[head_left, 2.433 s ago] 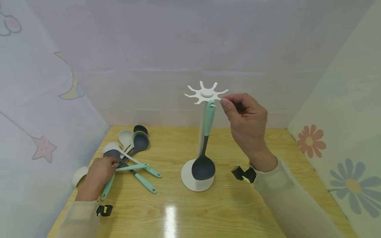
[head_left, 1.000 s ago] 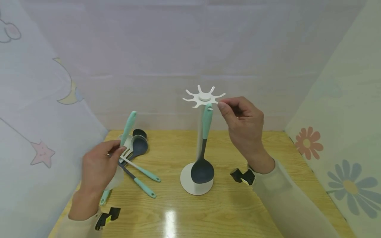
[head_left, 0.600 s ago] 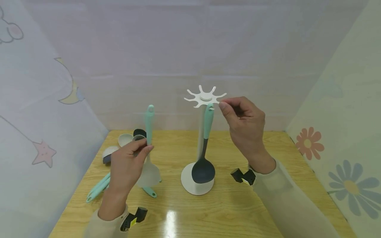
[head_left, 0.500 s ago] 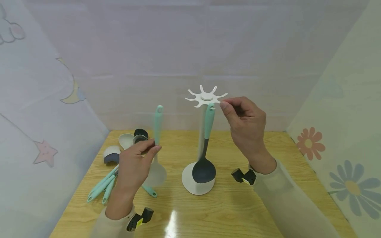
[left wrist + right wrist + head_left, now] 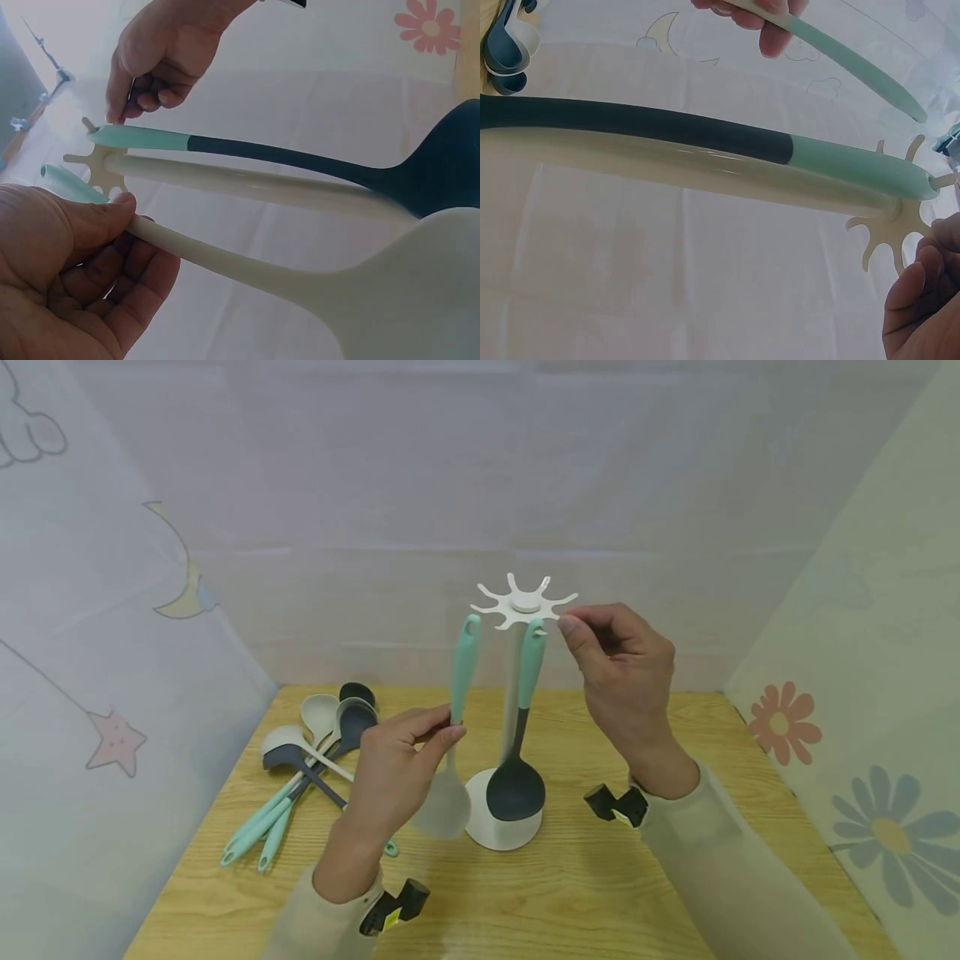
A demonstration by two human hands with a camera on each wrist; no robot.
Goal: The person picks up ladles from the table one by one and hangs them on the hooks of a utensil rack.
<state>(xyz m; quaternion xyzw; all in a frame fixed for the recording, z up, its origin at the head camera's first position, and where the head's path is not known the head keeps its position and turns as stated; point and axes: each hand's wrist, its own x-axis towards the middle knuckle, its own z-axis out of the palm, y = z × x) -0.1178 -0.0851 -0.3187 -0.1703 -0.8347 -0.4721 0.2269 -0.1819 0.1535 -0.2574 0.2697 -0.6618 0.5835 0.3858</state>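
Note:
My left hand (image 5: 401,768) pinches a white ladle (image 5: 444,802) just below its mint handle. The ladle hangs upright in the air, left of a white utensil stand (image 5: 495,839), its handle end apart from the stand's hooks. A dark ladle (image 5: 516,789) with a mint handle hangs from a front hook of that stand. With thumb and index finger my right hand (image 5: 630,672) pinches a hook at the right of the stand's top. In the left wrist view, the white ladle (image 5: 247,270) slants below the hanging dark one, its wide head cut off by the frame.
Several dark and white utensils with mint handles lie crossed in a pile (image 5: 300,768) on the wooden table (image 5: 570,893) at left. Patterned cloth walls stand on the left, back and right.
My left hand has lifted the white ladle from the left side, turned it handle up, and carried it right towards the stand. My right hand stays at the hook.

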